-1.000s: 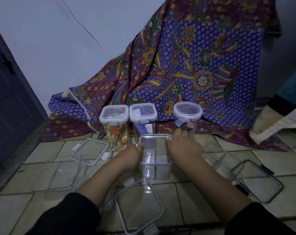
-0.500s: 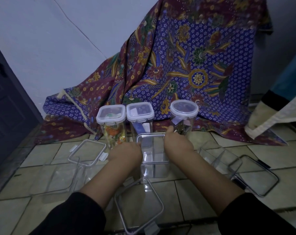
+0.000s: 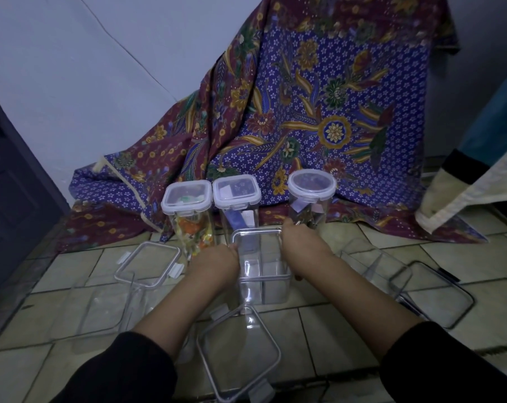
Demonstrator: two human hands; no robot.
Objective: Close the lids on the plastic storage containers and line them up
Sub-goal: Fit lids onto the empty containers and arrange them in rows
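A clear square container [image 3: 262,274] with no lid stands on the tiled floor in the middle. My left hand [image 3: 217,261] grips its left wall and my right hand [image 3: 297,247] grips its right wall. Behind it stand three lidded containers in a row: a square one with colourful contents [image 3: 188,210], a square one [image 3: 237,199] and a round one [image 3: 311,193]. A loose square lid [image 3: 240,356] lies close in front of me. Another lid [image 3: 147,263] rests on an open container at the left, and a dark-rimmed lid [image 3: 432,292] lies at the right.
A patterned batik cloth [image 3: 319,112] drapes down the wall behind the row. A dark door [image 3: 11,193] stands at the left. An open clear container [image 3: 101,312] sits low left, another [image 3: 374,257] at the right. Pale fabric [image 3: 473,181] hangs at the right edge.
Both hands stay on the open middle container. The container and hands have shifted slightly away from me toward the lidded row; the view has tilted a little.
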